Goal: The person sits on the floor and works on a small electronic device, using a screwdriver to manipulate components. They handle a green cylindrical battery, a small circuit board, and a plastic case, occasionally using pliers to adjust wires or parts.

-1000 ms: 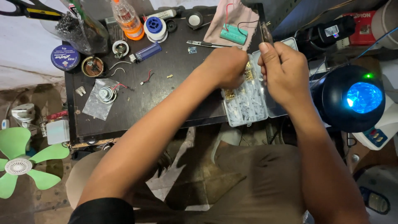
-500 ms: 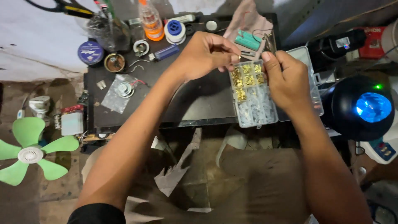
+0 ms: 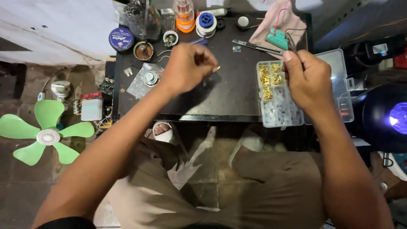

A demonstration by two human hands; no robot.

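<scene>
Left hand [image 3: 186, 68] was curled shut, pinching a tiny brass terminal [image 3: 216, 68] over the dark desk [image 3: 237, 95], probably lifted clear for a look. Right hand [image 3: 308, 80] gripped slim pliers [image 3: 291, 42] above the open parts box [image 3: 280, 106], so spares stayed within reach.

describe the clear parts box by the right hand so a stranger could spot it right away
Start at the dark worktable and go to its right front edge. There, under the right hand, lies a clear plastic compartment box with its lid open to the right. Unlike the round tins and spools at the table's back, it is rectangular, with gold bits in the far cells and whitish ones nearer.
</scene>
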